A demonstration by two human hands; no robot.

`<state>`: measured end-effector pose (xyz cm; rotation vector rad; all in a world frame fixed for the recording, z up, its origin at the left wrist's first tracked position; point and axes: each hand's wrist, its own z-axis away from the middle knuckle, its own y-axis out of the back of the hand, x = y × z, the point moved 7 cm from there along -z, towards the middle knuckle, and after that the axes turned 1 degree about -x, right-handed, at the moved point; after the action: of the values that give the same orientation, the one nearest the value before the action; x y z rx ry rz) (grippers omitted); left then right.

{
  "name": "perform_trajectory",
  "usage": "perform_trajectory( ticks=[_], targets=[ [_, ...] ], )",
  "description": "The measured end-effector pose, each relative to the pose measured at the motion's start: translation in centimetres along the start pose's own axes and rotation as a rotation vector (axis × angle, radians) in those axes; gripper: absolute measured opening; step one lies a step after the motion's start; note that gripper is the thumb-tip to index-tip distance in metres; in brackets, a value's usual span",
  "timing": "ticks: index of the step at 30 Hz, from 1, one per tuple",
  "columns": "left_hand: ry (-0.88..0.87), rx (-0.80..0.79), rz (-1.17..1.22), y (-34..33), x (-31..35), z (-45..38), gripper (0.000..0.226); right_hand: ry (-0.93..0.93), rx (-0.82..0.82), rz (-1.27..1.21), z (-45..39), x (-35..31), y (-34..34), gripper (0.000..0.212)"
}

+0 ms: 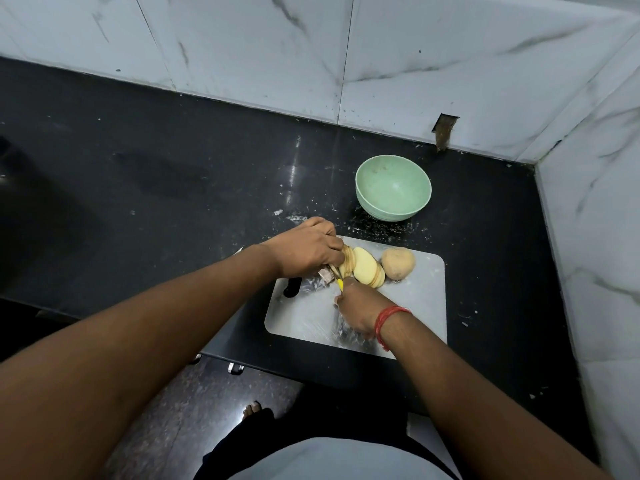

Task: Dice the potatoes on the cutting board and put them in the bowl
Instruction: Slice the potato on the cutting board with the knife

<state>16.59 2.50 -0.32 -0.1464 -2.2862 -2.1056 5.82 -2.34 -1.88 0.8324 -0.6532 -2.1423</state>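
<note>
White cutting board [408, 317] sat on black counter [138, 174], used here as the landmark. Left hand [304, 251] reached over the board's far-left corner, fingers curled around a stack of sliced potato [363, 270] — fingertips hidden behind the slices, so exact grip hard to make out. Right hand [360, 311] was over the board's middle, fingers curled on a yellow-handled knife [340, 284]; only a sliver of yellow showed, and the blade was mostly hidden between the hands, a bit of metal visible near the left fingers. Motion blur smeared the board surface under the right hand. Red thread band [389, 322] circled the right wrist.

Whole unpeeled potato [398, 263] lay on the board's far side, touching the slices on their right. Black handle [292, 287] of a second tool poked over the board's left edge — rest covered by the left forearm, could not tell what it was.

No readable writing or labels anywhere.

Green bowl [393, 187] stood on the counter just beyond the board's far edge, apart from it — held no potato, only faint specks on the inner wall. Pale scraps littered the counter between bowl and board. Marble-look wall tiles [346, 46] rose behind the bowl. Person's foot [252, 408] was partly cut off below the counter edge.
</note>
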Motion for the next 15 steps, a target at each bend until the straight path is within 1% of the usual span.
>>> perform_trajectory(
  ticks=[3,7,11,13,14,15],
  targets=[
    [-0.005,0.001,-0.007,-0.1,0.0,0.0,0.011,0.013,0.015,-0.033,0.1,0.1,0.0,0.034],
    [0.001,0.007,-0.005,-0.1,-0.1,-0.1,0.015,0.015,0.03,0.004,0.4,0.8,-0.4,0.027],
    [0.009,0.002,0.005,-0.2,-0.2,-0.1,0.017,-0.015,0.018,0.056,0.6,1.5,-0.8,0.029],
    [0.006,-0.002,0.013,-0.1,-0.1,-0.1,0.017,-0.006,0.003,0.11,0.6,1.3,-0.8,0.028],
    [0.002,-0.002,0.019,0.0,-0.1,-0.2,0.016,0.013,0.014,0.097,0.7,1.0,-0.7,0.027],
    [-0.004,-0.006,0.023,0.1,0.0,-0.2,0.016,0.026,-0.023,0.168,1.3,0.3,-0.6,0.027]
  ],
)
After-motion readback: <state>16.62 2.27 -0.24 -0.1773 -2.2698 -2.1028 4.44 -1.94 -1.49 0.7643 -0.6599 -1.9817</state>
